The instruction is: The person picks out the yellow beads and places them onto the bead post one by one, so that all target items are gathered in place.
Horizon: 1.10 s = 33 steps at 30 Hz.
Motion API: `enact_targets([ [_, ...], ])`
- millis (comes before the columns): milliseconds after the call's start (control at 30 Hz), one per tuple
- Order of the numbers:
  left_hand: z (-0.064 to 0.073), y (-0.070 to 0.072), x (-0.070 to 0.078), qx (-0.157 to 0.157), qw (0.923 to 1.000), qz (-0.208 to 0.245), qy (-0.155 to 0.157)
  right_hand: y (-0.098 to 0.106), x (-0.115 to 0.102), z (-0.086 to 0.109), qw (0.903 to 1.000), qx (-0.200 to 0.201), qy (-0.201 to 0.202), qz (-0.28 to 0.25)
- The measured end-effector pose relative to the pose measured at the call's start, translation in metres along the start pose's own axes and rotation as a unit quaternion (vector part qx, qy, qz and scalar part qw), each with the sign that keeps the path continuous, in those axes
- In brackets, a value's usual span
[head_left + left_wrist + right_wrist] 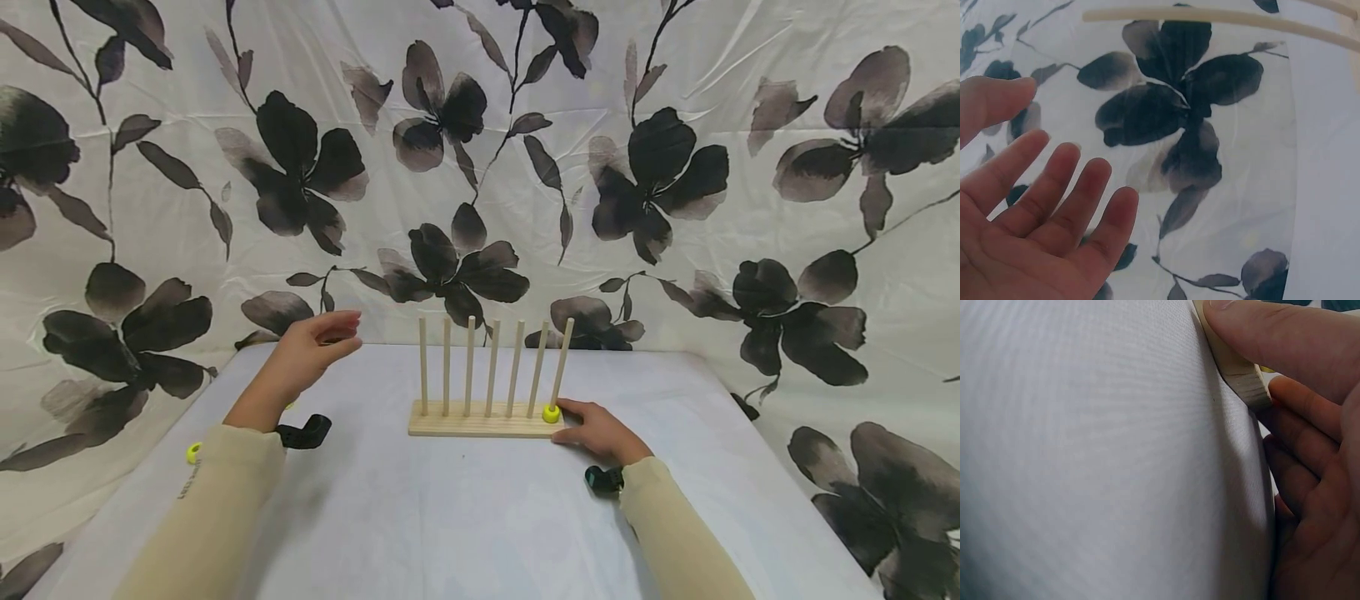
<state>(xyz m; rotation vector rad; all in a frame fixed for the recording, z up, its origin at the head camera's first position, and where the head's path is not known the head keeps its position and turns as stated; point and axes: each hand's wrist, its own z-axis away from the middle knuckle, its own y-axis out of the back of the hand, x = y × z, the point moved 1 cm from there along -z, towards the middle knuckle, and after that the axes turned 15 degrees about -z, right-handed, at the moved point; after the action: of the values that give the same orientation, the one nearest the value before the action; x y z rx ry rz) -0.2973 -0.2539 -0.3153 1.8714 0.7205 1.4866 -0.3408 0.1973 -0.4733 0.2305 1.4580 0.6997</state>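
One stand (480,427) with seven pegs (492,367); at least two yellow rings (551,413), one on the stand, one left of it; two hands (318,342) and two black cameras (305,432), one of each to either side.

Head view: illumination is bright, diffuse and even. Soft-edged shadows fall on the worktop (465,517) along the inner sides of both sleeves (213,517); faint sheen marks creases in the floral cloth (487,187) at upper right. Left wrist view: contrast is low, the tone cool and slightly hazy; lens distortion bows the peg (1222,19) along the top. Right wrist view: exposure is dimmer, the worktop lacks sharp focus and carries fan-shaped banding, and shadow darkens the palm of the right hand (1325,487).
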Motion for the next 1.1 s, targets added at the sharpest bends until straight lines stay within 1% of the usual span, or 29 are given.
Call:
enact_targets([
  [133,0.003,0.004,-0.008,0.008,0.9999,-0.005,0.01,0.001,0.001,0.0,1.0,-0.001,0.001,-0.002],
  [233,0.004,0.005,-0.013,0.011,0.9996,-0.018,0.017,0.001,0.0,0.0,1.0,-0.001,0.004,-0.001],
  [500,0.009,0.007,-0.028,0.017,0.998,-0.034,0.052,0.001,0.0,0.001,1.0,0.0,0.008,0.002],
  [633,0.012,0.01,-0.037,0.025,0.9967,-0.054,0.055,0.001,0.001,0.001,0.9999,0.001,0.011,0.004],
  [767,0.015,0.014,-0.046,0.029,0.9946,-0.08,0.06,0.001,0.001,0.001,0.9999,0.001,0.015,0.005],
  [933,0.019,0.017,-0.056,0.036,0.9924,-0.092,0.073,0.001,0.001,0.001,0.9999,0.001,0.012,0.008],
  [1100,0.02,0.017,-0.066,0.035,0.9888,-0.108,0.097,0.001,0.001,0.0,0.9999,0.003,0.009,0.013],
])
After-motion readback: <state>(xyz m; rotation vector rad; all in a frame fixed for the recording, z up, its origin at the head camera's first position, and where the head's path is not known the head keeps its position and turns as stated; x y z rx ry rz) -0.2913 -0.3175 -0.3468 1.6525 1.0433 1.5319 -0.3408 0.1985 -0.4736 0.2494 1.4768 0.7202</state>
